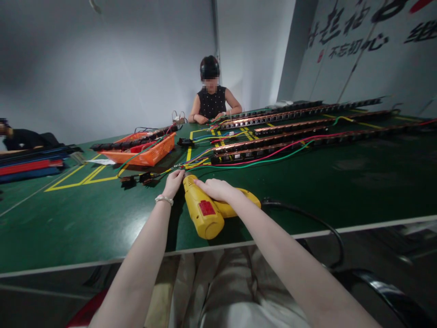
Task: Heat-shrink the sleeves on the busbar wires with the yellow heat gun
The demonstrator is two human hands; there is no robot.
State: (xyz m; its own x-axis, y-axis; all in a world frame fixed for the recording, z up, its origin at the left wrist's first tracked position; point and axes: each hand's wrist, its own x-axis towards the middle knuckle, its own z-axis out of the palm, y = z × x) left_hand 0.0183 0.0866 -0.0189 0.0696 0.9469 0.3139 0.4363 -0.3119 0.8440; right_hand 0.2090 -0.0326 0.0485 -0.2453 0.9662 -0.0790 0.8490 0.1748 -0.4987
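A yellow heat gun (205, 214) with a red label lies on its side at the table's near side, its nozzle pointing away from me. My right hand (215, 189) is closed around it near the handle. Just left of the nozzle, my left hand (173, 183) pinches at the end of a bundle of coloured wires (194, 163); its fingertips partly hide what they hold. Those wires run right to long black strips with copper bars (259, 150). Beyond my left hand, black connectors (138, 179) on a cable rest on the green table (92, 223).
An orange basket (146, 155) with black strips across it stands left of centre. More copper-edged strips (290, 111) lie at the back right. A co-worker (212, 102) sits opposite, another person (27, 139) far left. The gun's black cord (307, 214) hangs over the front edge.
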